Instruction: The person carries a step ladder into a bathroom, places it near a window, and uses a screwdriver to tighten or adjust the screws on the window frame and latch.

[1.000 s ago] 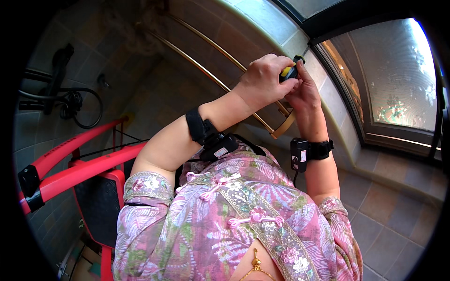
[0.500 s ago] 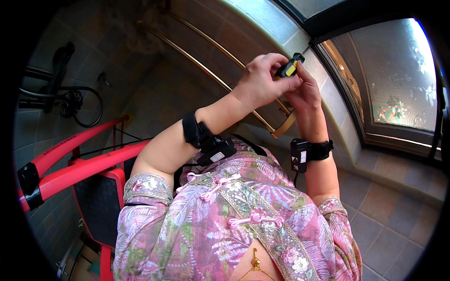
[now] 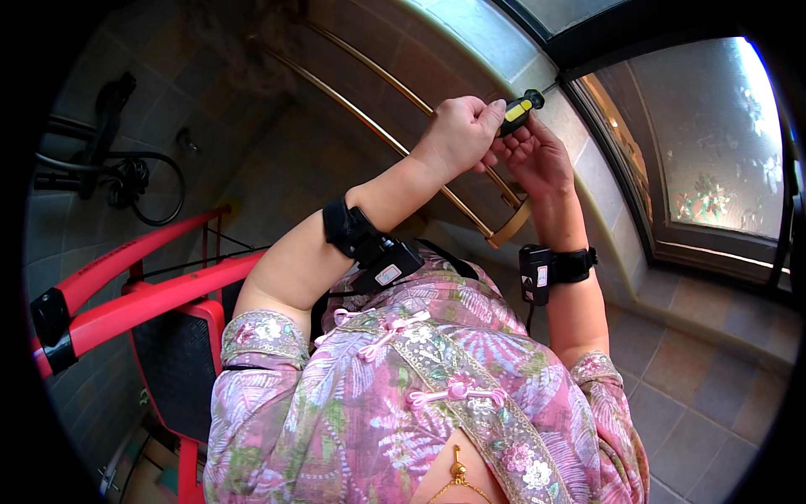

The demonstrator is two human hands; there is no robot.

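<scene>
A black-and-yellow screwdriver (image 3: 519, 112) is held up at the dark metal window frame (image 3: 573, 67). A thin shaft runs from its black collar towards the frame; I cannot make out its tip. My left hand (image 3: 460, 137) is closed round the back end of the handle, with the thumb along its side. Palm up, my right hand (image 3: 541, 160) sits just below, its curled fingers against the underside of the handle near the collar. Both forearms carry strapped-on black boxes.
Beneath my forearms runs a double brass-coloured towel rail (image 3: 369, 120). A tiled ledge (image 3: 495, 42) borders the window pane (image 3: 714, 151). On the left stand a red-framed folding machine (image 3: 159, 290) and a black wall fixture with a looped hose (image 3: 134, 181).
My left hand has shifted back along the handle, baring more of its yellow side. My right fingers have loosened and lie lower beneath it. The screwdriver stays near the window frame.
</scene>
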